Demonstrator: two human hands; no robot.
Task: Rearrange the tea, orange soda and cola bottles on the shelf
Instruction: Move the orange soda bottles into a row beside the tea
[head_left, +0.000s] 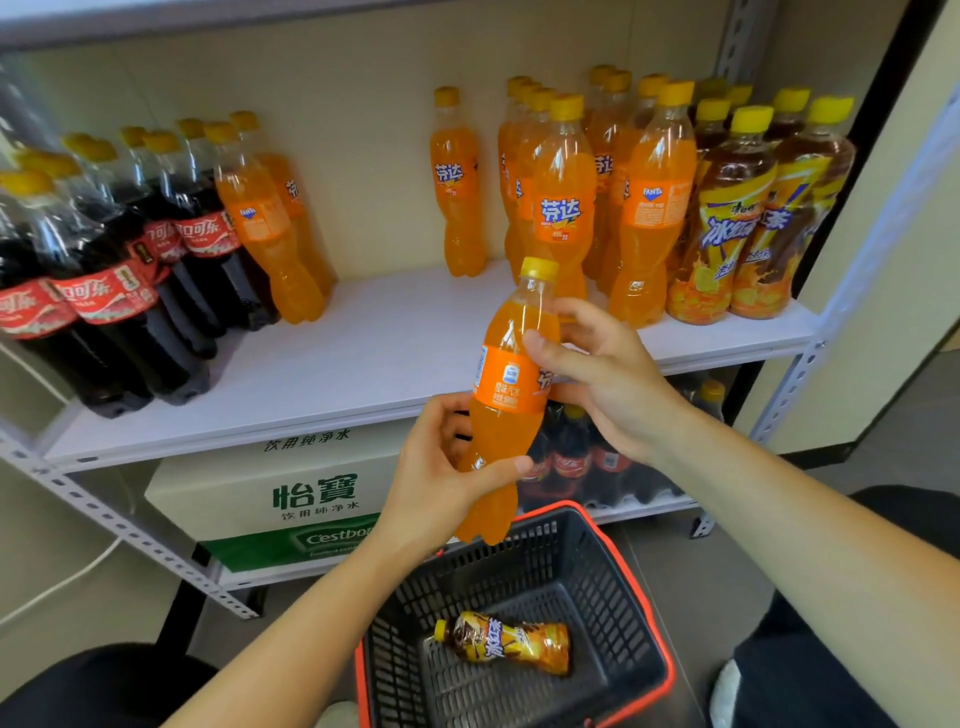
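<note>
Furthest left on the white shelf board (395, 338), I see dark cola bottles (104, 270) with yellow caps and red labels in white 可口可乐 script. Just right of them on the board stand two clear plastic orange soda bottles (270, 223); the front one shows a blue "FANTA" badge. Below the board's left half sits a white and green cardboard carton (291, 499) printed 怡寶, 饮用纯净水 and, partly hidden, "Cestbo". Toward the back of the board's middle a single orange soda bottle (457, 182) stands alone, labelled 芬达.

In front of the board's front edge, the wearer's left hand (436, 483) wraps fingers and thumb round the lower body of a yellow-capped orange soda bottle (511, 374), held nearly upright. The right hand (608, 374) grasps the same bottle at its label and shoulder. Its orange label carries a small blue badge, and I cannot read the finer print.

Under the board, behind this bottle, are more red-labelled cola bottles (571, 457). Lower, in front of the board, a black plastic basket with a red rim (597, 571) holds one tea bottle (511, 644) on its side, marked 冰红茶. Right of the board's centre is a packed group of orange soda bottles (644, 202), reading 芬达 and "FANTA". At the board's right end stand brown iced tea bottles (753, 218), yellow-capped, marked 冰红茶.
</note>
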